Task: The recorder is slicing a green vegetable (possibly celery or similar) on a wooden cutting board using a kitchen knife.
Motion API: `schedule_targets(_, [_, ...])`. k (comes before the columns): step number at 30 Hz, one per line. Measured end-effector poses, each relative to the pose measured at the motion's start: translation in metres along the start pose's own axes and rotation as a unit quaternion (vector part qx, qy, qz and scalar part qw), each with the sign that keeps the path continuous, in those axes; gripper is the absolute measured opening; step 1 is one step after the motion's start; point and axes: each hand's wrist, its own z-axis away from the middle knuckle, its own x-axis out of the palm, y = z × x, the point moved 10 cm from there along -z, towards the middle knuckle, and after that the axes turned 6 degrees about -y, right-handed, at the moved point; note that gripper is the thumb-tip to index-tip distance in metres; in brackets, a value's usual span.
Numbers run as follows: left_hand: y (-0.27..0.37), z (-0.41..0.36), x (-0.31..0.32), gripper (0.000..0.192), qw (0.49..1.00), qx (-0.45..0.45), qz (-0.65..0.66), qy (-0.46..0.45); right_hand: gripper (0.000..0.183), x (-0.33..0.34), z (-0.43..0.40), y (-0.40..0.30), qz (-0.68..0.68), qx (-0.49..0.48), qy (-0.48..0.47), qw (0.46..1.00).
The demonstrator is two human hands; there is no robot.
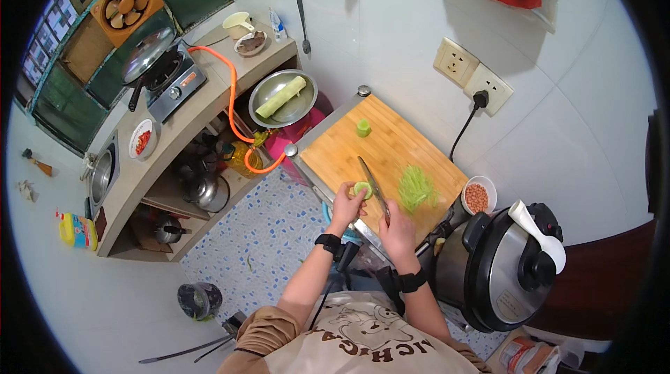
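Note:
Between the fingers of my left hand [347,207] is a pale green piece of vegetable stem [363,190], its round cut face turned up. My right hand [396,228] grips a kitchen knife [372,180], whose blade points away from me just right of the piece. Both hands are over the near edge of a wooden cutting board [340,156]. A heap of thin green shreds [416,187] lies on the board to the right of the knife. Farther back on it stands another short chunk of stem [363,128].
Behind the board's left corner, a steel basin [260,92] holds a long peeled stem [281,97]. A bowl of peanuts [477,197] and an electric pressure cooker [492,269] are at the right. An orange gas hose [232,86] runs from the gas stove [175,92] on the left counter.

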Motion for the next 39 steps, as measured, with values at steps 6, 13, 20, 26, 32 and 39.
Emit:
schedule_targets(6, [0.010,0.008,0.009,0.052,0.997,0.038,-0.022,-0.058,0.024,-0.007,0.003,0.007,-0.052,0.044,0.001,0.998])
schedule_targets(13, [0.002,0.007,0.010,0.050,0.994,0.013,0.045,-0.097,0.022,-0.004,0.002,-0.001,-0.016,0.042,0.004,0.999])
schedule_targets(20, [-0.003,0.005,0.010,0.042,0.996,0.004,0.044,-0.076,0.017,0.006,-0.003,-0.021,0.025,-0.001,0.004,1.000])
schedule_targets(26, [-0.007,0.003,0.008,0.035,0.998,0.013,0.029,-0.062,0.021,0.011,-0.002,-0.030,0.111,-0.002,0.015,0.994])
schedule_targets(32, [-0.003,0.002,0.009,0.028,0.997,0.027,0.012,-0.070,0.017,0.023,-0.007,-0.026,0.136,0.045,-0.048,0.989])
schedule_targets(39, [0.002,0.004,0.010,0.022,0.996,0.049,0.006,-0.073,0.015,0.026,-0.012,-0.024,0.138,0.067,-0.075,0.985])
